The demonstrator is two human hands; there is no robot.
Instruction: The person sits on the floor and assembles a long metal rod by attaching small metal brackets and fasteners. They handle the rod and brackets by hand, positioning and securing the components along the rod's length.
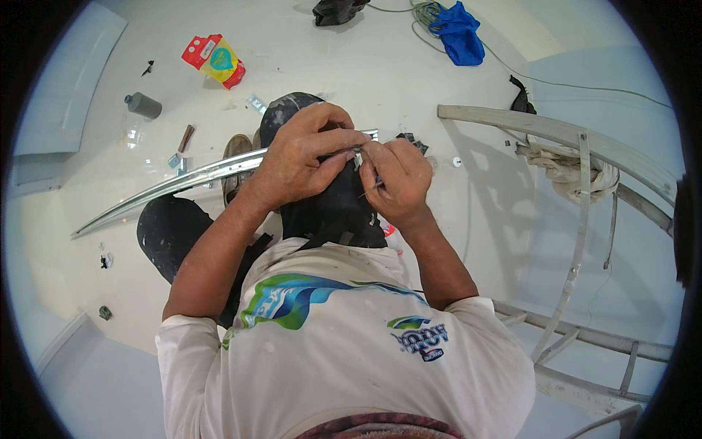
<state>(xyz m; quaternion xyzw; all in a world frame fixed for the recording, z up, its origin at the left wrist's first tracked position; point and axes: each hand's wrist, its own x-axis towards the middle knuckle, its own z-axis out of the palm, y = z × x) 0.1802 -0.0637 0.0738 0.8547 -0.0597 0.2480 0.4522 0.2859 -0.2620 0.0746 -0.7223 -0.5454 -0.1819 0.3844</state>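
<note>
A long, shiny metal profile (172, 175) lies across my bent knees, running from the far left to its end near my right hand. My left hand (311, 150) is closed around the profile close to that end, its thumb and forefinger reaching to the right. Just beside it, my right hand (395, 172) is closed in a pinch, its fingertips meeting those of the left. A thin pointed bit and a speck of blue show under the right fingers; what they belong to is hidden.
A metal ladder (585, 212) stands on the right with a cloth (574, 172) on it. On the floor lie a red and yellow bag (214, 60), a grey bottle (143, 106), a blue bag (458, 35), a coiled hose (426, 13) and small metal brackets (178, 162).
</note>
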